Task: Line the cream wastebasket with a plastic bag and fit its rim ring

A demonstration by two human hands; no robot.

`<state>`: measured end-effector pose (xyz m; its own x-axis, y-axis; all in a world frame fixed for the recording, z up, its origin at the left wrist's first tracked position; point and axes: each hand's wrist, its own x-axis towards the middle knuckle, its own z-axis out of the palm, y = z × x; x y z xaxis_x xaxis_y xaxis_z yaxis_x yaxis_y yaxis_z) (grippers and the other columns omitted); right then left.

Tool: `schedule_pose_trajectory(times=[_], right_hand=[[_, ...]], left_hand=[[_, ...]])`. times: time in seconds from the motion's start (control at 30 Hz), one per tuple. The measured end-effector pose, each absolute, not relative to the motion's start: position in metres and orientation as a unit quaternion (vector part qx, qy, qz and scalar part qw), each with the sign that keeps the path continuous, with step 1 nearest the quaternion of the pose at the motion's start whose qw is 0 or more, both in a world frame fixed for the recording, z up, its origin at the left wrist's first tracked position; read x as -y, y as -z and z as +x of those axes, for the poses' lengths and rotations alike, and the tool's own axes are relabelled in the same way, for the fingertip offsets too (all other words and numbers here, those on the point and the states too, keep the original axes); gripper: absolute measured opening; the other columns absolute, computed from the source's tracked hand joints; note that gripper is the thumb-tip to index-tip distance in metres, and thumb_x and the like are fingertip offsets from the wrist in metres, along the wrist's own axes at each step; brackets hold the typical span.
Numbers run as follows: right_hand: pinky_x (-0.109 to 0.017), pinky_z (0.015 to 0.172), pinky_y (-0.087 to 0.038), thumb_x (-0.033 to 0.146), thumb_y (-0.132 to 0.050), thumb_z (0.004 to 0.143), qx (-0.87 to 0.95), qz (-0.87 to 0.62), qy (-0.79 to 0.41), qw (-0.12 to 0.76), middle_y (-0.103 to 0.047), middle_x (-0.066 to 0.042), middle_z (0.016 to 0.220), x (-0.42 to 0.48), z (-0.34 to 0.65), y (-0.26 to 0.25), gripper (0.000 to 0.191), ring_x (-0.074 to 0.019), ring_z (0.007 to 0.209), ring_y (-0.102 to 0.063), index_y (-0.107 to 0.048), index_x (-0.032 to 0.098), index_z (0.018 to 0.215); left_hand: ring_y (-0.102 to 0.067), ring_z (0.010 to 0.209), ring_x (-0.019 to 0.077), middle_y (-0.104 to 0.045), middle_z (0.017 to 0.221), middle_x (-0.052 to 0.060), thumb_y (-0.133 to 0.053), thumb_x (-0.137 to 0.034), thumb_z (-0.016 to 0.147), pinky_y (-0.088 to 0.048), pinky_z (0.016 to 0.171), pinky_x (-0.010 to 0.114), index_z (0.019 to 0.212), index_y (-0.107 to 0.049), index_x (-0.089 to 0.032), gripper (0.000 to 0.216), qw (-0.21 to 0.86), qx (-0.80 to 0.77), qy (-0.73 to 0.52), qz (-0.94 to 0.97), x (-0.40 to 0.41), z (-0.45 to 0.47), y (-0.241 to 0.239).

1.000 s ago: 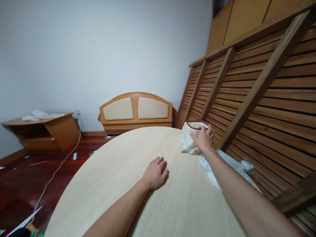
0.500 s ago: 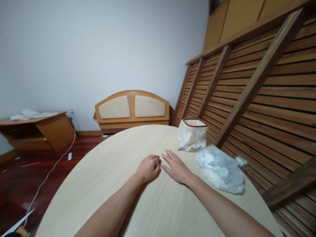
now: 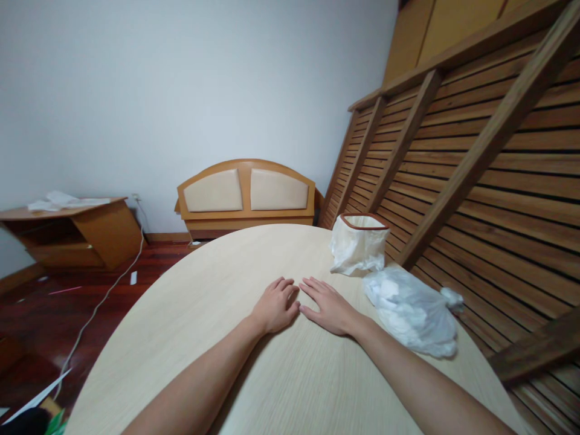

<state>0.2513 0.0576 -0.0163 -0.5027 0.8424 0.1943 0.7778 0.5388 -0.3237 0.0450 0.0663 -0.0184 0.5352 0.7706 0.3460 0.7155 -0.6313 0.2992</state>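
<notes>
My left hand [image 3: 277, 306] rests palm down on the pale round table [image 3: 199, 302], fingers loosely bent and apart, holding nothing. Beside it my right hand [image 3: 330, 307] lies flat on the same tabletop, its fingers stretched out and nothing under the grip. The fingertips of the two hands almost meet. Right of my hands sits a tied, translucent white plastic bag [image 3: 410, 311] with white stuff inside. Just behind the bag stands a small bin [image 3: 359, 248] with a brown rim and a whitish plastic liner folded over its outside.
A slatted wooden panel [image 3: 453, 175] leans along the right side. Behind the table, a padded headboard [image 3: 247, 193] stands against the wall. At left are a low wooden cabinet [image 3: 113, 232] with white sheets on top and a cable [image 3: 97, 308] across the dark red floor.
The view has turned slightly, shifting the room a little. The fingers of my left hand have loosened and spread from a more curled shape; my right hand has flattened on the table.
</notes>
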Motion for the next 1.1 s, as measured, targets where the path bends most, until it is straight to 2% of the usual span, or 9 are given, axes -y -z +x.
schedule_pose_trajectory(times=[0.37,0.53,0.63,0.73,0.87,0.97,1.1], right_hand=[[-0.049,0.121,-0.027,0.054,-0.050,0.095,0.859,-0.467,-0.104,0.180,-0.043,-0.012,0.157,-0.059,0.252,0.017,0.064,-0.0282,0.147,-0.034,-0.049,0.019,0.148],[-0.048,0.120,-0.028,0.054,-0.047,0.096,0.863,-0.469,-0.087,0.168,-0.043,-0.013,0.156,-0.057,0.252,0.017,0.065,-0.0286,0.147,-0.036,-0.049,0.015,0.147],[-0.044,0.116,-0.036,0.051,-0.050,0.095,0.866,-0.463,-0.053,0.180,-0.053,-0.011,0.149,-0.059,0.254,0.017,0.058,-0.0266,0.140,-0.046,-0.056,0.017,0.141],[-0.041,0.111,-0.043,0.039,-0.056,0.091,0.848,-0.482,0.006,0.220,-0.063,-0.012,0.138,-0.071,0.262,0.006,0.046,-0.0254,0.129,-0.056,-0.064,0.017,0.131],[-0.052,0.116,-0.033,0.024,-0.045,0.093,0.781,-0.547,0.074,0.290,-0.050,-0.022,0.147,-0.104,0.285,-0.031,0.051,-0.0321,0.139,-0.042,-0.052,0.004,0.140],[-0.050,0.117,-0.032,0.023,-0.049,0.090,0.708,-0.598,0.155,0.341,-0.044,-0.020,0.153,-0.128,0.307,-0.055,0.056,-0.0345,0.143,-0.034,-0.049,0.004,0.142],[-0.052,0.115,-0.033,0.026,-0.054,0.087,0.657,-0.642,0.186,0.348,-0.044,-0.020,0.153,-0.140,0.327,-0.055,0.064,-0.0377,0.145,-0.030,-0.044,0.003,0.146]], left_hand=[[-0.050,0.136,0.0267,-0.059,0.141,0.014,-0.054,-0.030,0.092,-0.032,0.121,0.044,0.127,-0.062,-0.016,0.039,0.061,-0.424,-0.220,0.876,-0.065,0.043,0.019],[-0.051,0.134,0.0248,-0.060,0.140,0.013,-0.054,-0.030,0.092,-0.034,0.120,0.043,0.126,-0.063,-0.017,0.037,0.067,-0.419,-0.226,0.877,-0.067,0.041,0.019],[-0.052,0.133,0.0246,-0.060,0.139,0.013,-0.054,-0.030,0.092,-0.035,0.119,0.044,0.124,-0.064,-0.018,0.036,0.071,-0.420,-0.232,0.875,-0.067,0.041,0.019],[-0.053,0.131,0.0253,-0.062,0.137,0.013,-0.055,-0.029,0.091,-0.038,0.117,0.044,0.120,-0.066,-0.018,0.033,0.074,-0.426,-0.239,0.869,-0.068,0.042,0.018],[-0.055,0.128,0.0258,-0.063,0.134,0.012,-0.055,-0.027,0.089,-0.040,0.115,0.043,0.118,-0.067,-0.018,0.032,0.079,-0.431,-0.244,0.865,-0.068,0.043,0.016],[-0.055,0.128,0.0259,-0.062,0.135,0.011,-0.055,-0.027,0.089,-0.041,0.114,0.042,0.118,-0.067,-0.019,0.032,0.083,-0.431,-0.241,0.866,-0.068,0.043,0.015],[-0.055,0.128,0.0259,-0.062,0.135,0.012,-0.054,-0.028,0.090,-0.040,0.114,0.042,0.119,-0.067,-0.018,0.033,0.085,-0.430,-0.240,0.866,-0.068,0.042,0.014]])
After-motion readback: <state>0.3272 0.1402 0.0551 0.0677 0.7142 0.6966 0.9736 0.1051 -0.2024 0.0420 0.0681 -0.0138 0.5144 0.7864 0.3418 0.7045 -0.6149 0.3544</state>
